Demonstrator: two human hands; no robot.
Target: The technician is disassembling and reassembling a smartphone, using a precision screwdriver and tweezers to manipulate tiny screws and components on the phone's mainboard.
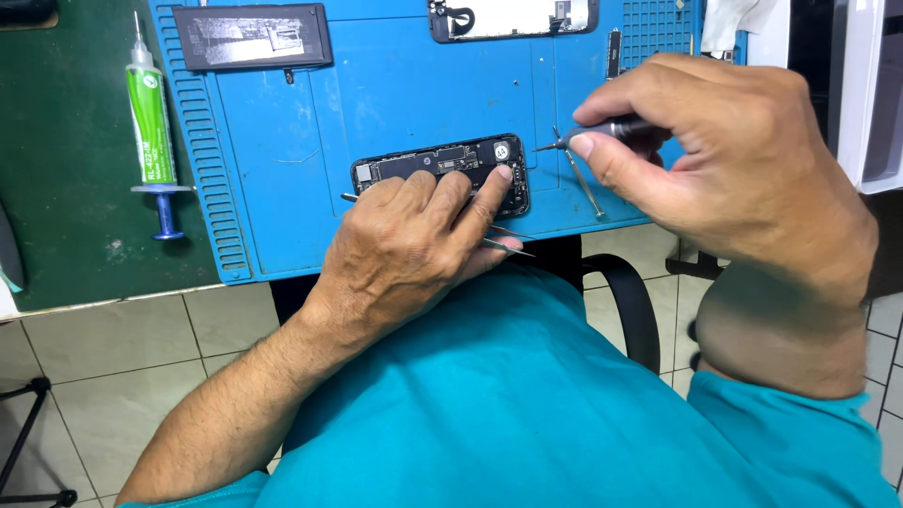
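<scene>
An opened black phone body [442,162] with its circuit board showing lies on the blue work mat [376,85]. My left hand [414,240] rests over its lower half, fingers pressing the phone, and holds thin metal tweezers [503,246] under the palm. My right hand [724,150] is raised to the right of the phone and grips a small screwdriver [588,134] whose tip points left toward the phone's right end. A second pair of tweezers [583,183] lies on the mat below the screwdriver.
A black battery [252,36] lies at the mat's top left and a phone screen panel [513,17] at the top middle. A green syringe tube [152,132] rests on the dark green table surface to the left. A black chair armrest [630,301] and tiled floor show below.
</scene>
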